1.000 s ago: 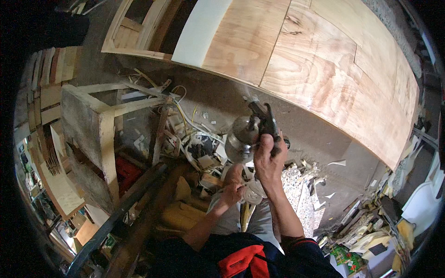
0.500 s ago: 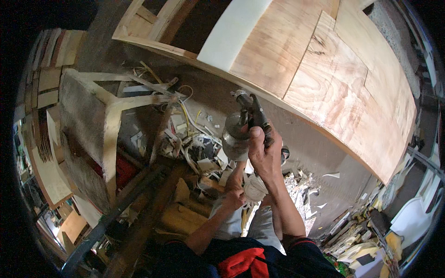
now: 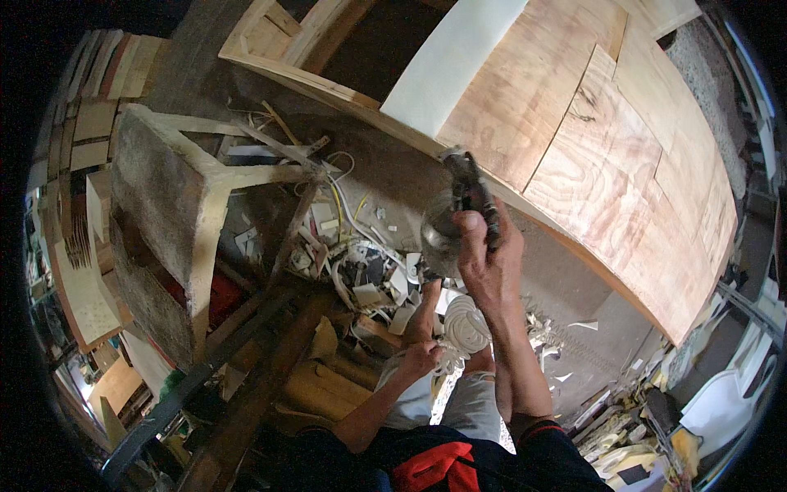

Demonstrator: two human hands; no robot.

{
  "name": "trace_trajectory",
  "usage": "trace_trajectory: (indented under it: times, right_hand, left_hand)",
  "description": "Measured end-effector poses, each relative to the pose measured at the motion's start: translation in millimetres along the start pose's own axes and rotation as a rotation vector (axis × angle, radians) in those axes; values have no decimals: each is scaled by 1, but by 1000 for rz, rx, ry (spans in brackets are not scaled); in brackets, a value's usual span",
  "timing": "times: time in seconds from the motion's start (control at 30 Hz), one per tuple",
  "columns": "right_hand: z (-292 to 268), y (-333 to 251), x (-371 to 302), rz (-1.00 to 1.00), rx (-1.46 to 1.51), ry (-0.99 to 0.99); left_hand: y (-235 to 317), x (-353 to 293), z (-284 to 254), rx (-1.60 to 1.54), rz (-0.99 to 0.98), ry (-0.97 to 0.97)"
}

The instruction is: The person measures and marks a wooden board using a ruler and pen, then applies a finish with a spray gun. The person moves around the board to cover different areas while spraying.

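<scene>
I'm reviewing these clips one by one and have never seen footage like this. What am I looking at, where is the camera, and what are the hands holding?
There is no machine here: a person works with two bare hands. The camera sits on the person's head and looks down, and its fisheye lens bends straight edges near the rim. The forearms come in from the bottom edge.

The right hand is raised and grips a dark handheld tool with a rounded metal cup attached; it looks like a spray gun, though I cannot be sure. It points toward a large plywood panel with a white strip along one side.

The left hand is lower, near the person's knee, touching a white ribbed object I cannot identify.

Below lies a cluttered floor: offcuts, cables and a bare wooden frame.
</scene>
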State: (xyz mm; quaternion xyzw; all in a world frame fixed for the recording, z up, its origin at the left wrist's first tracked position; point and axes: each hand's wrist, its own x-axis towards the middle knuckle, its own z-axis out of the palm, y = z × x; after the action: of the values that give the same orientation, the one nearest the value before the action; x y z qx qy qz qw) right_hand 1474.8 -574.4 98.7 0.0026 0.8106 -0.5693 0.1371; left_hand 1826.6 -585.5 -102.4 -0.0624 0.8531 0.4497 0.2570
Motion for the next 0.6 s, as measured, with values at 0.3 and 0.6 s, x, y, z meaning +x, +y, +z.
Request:
trace_trajectory:
  times: [0.3, 0.6]
  right_hand:
    - [22, 7, 7, 124, 174, 0]
    - [-32, 28, -32, 35, 31, 220]
  left_hand:
    - [-10, 10, 4, -136, -25, -49]
    - [-9, 13, 5, -257, -103, -99]
